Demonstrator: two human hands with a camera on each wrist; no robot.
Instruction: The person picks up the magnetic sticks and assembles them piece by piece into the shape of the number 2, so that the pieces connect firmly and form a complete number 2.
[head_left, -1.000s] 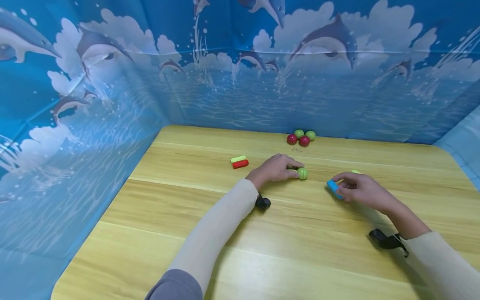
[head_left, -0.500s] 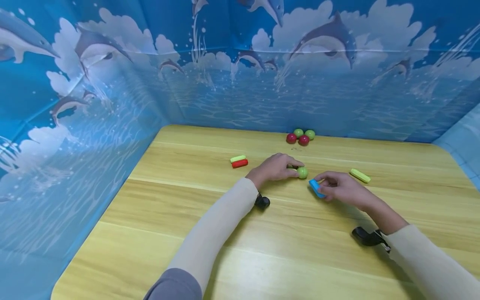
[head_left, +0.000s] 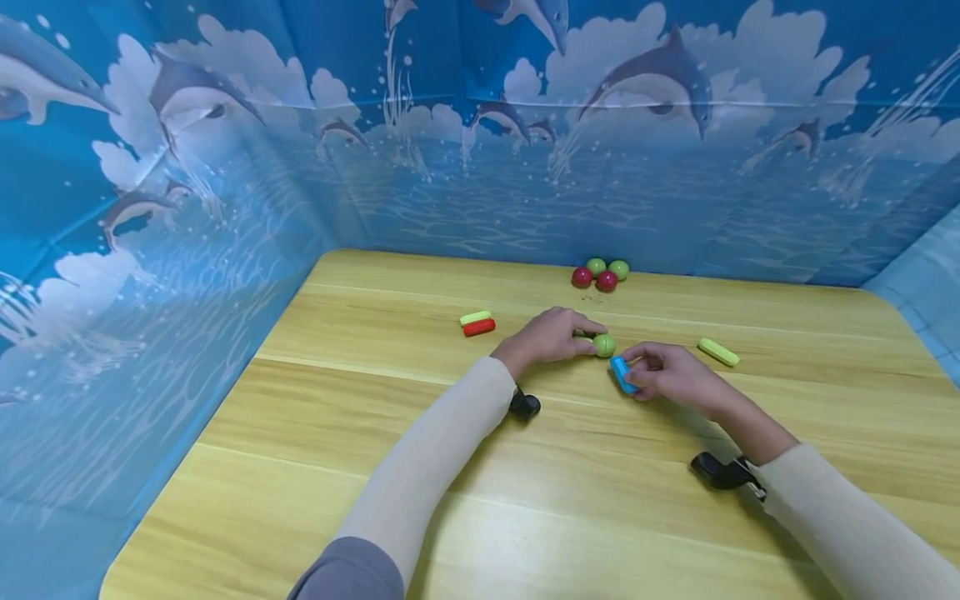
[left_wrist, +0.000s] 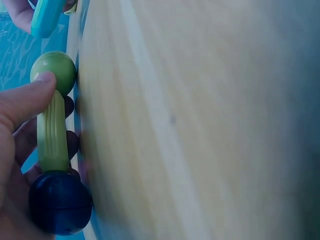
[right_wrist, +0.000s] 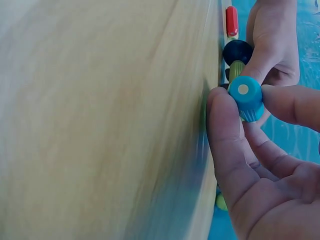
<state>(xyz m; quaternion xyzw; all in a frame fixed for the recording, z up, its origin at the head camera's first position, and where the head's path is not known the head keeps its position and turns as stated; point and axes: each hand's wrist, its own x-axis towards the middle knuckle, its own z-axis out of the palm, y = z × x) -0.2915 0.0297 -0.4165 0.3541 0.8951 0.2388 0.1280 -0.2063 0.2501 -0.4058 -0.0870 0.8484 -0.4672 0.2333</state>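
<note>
The left hand [head_left: 553, 335] gripped a green ball [left_wrist: 59, 66], the right hand [head_left: 675, 377] a blue stick [head_left: 621, 375] beside it; joining seemed underway, needing alignment next.

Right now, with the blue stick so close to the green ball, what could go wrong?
The right grip only pinches the blue stick, so it might twist or slip. Bumping the green ball too hard might also tilt the green stick held in the left grip.

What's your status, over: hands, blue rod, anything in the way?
Left hand grips green rod, green ball and dark ball on its ends. Right hand pinches blue rod, just off green ball. Nothing visible between them.
</note>
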